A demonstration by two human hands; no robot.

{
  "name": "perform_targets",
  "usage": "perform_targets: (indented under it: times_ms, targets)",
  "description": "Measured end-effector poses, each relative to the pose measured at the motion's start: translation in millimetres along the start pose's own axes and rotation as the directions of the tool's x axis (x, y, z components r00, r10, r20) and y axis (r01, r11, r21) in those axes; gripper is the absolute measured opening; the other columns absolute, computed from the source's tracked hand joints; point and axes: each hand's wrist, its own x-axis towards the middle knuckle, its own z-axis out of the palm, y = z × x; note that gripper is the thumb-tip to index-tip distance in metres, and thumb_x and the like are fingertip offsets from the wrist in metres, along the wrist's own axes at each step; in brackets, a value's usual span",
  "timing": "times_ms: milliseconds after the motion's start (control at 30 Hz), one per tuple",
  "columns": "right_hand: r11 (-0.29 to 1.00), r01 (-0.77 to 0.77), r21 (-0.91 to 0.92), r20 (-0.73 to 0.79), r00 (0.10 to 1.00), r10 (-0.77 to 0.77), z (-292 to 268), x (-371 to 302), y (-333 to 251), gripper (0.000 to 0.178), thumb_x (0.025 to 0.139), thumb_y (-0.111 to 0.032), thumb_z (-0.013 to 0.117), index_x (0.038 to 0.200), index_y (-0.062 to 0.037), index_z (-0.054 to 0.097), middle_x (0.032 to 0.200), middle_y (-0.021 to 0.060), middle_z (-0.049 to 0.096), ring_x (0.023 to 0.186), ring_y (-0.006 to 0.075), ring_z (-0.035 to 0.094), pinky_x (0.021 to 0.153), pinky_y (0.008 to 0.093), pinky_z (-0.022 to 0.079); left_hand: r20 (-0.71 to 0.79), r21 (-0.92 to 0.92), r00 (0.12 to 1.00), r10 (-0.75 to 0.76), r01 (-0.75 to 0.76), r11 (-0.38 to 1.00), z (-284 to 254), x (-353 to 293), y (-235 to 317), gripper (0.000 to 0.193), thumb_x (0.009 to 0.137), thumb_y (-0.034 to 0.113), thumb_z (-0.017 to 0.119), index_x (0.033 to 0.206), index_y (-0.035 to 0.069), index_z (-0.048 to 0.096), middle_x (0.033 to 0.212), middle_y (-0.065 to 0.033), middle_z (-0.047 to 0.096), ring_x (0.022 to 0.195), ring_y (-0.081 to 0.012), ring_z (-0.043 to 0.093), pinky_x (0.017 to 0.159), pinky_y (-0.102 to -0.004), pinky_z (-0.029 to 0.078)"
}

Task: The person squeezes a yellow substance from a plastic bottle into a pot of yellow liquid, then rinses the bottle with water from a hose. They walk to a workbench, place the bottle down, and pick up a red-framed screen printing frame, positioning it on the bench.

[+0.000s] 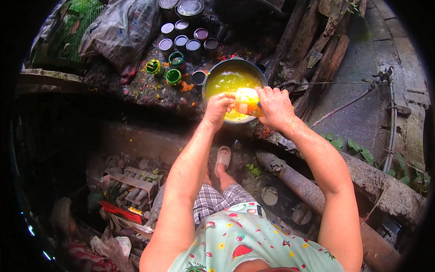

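A yellow-and-white can lies tilted nearly on its side above a round metal pot. My right hand is wrapped around the can's right end. At the can's left end is my left hand, its fingers curled and pressed together; bright glare hides whether they grip the rim or some small thing. Inside the pot, yellow-green liquid shines with ripples. Yellow smears cover the can. Just left of the pot stands a small can of dark liquid.
Open cans with green and yellow paint stand left of the pot, several grey-topped cans behind them. Wooden logs lie at the right. A concrete ledge and rusty pipe run below my right arm.
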Motion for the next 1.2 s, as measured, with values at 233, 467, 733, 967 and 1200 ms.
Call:
perform_targets:
  times_ms: [233, 467, 733, 967, 1200]
  targets:
    - [0.993, 0.031, 0.11, 0.024, 0.999, -0.034, -2.2, -0.5, 8.5, 0.091, 0.073, -0.023, 0.089, 0.154, -0.0063, 0.052, 0.134, 0.0178, 0.066, 0.121, 0.0382, 0.067, 0.103, 0.054, 0.051, 0.186, -0.189, 0.97, -0.159, 0.194, 0.963, 5.8, 2.2, 20.5, 0.035, 0.101, 0.015, 0.078, 0.13, -0.002, 0.071, 0.12, -0.0083, 0.078, 0.1, -0.0149, 0.073, 0.088, -0.0292, 0.057]
    - [0.977, 0.118, 0.178, 0.014, 0.992, -0.122, -4.4, 5.2, 20.1, 0.094, 0.071, -0.026, 0.092, 0.154, -0.0081, 0.051, 0.135, 0.0177, 0.066, 0.125, 0.0382, 0.065, 0.105, 0.0539, 0.051, 0.297, -0.128, 0.943, -0.147, 0.192, 0.973, 6.5, -7.2, 29.1, 0.035, 0.104, 0.022, 0.077, 0.129, -0.001, 0.072, 0.116, -0.0039, 0.077, 0.094, -0.0092, 0.068, 0.088, -0.0274, 0.054]
    - [0.965, 0.151, 0.214, -0.006, 0.988, -0.153, 4.1, 0.4, 25.1, 0.097, 0.071, -0.027, 0.093, 0.155, -0.0057, 0.049, 0.128, 0.0192, 0.068, 0.121, 0.0408, 0.066, 0.099, 0.056, 0.052, 0.145, 0.354, 0.981, -0.125, 0.067, 0.933, 2.9, -8.3, 36.4, 0.021, 0.101, 0.018, 0.082, 0.115, 0.004, 0.077, 0.108, -0.0002, 0.077, 0.078, -0.0038, 0.059, 0.068, -0.0236, 0.049]
    - [0.938, 0.18, 0.296, -0.018, 0.983, -0.183, 9.6, 7.7, 41.5, 0.106, 0.075, -0.018, 0.092, 0.166, -0.0044, 0.039, 0.151, 0.0231, 0.058, 0.141, 0.0404, 0.056, 0.118, 0.0556, 0.044, 0.153, -0.027, 0.987, -0.05, 0.054, 0.998, 29.6, -19.8, 34.7, 0.028, 0.101, 0.016, 0.082, 0.124, 0.003, 0.073, 0.114, -0.0028, 0.076, 0.09, -0.0058, 0.067, 0.066, -0.0178, 0.049]
    - [0.93, 0.192, 0.313, -0.123, 0.979, -0.161, 29.5, 9.0, 27.7, 0.096, 0.08, -0.007, 0.082, 0.165, 0.001, 0.036, 0.158, 0.0246, 0.053, 0.149, 0.0421, 0.05, 0.126, 0.057, 0.035, 0.143, 0.269, 0.986, -0.087, 0.046, 0.962, 41.3, -13.4, 32.9, 0.039, 0.113, 0.038, 0.066, 0.131, 0.003, 0.068, 0.122, -0.0059, 0.075, 0.102, -0.0147, 0.074, 0.078, -0.0333, 0.066]
